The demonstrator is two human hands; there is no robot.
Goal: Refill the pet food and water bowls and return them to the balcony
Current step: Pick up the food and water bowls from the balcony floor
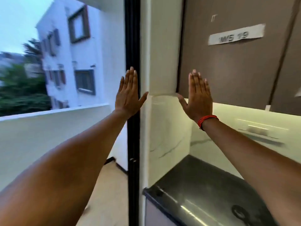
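Both hands, left hand and right hand, are raised flat and empty, seemingly a start signal; no bowls show.

The balcony is showing on the left, just beyond the black door frame. Its plain white wall is running across at a slant, and a strip of pale floor is showing below it.

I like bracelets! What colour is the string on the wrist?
Red: a thread band on the right wrist, seen in the head view.
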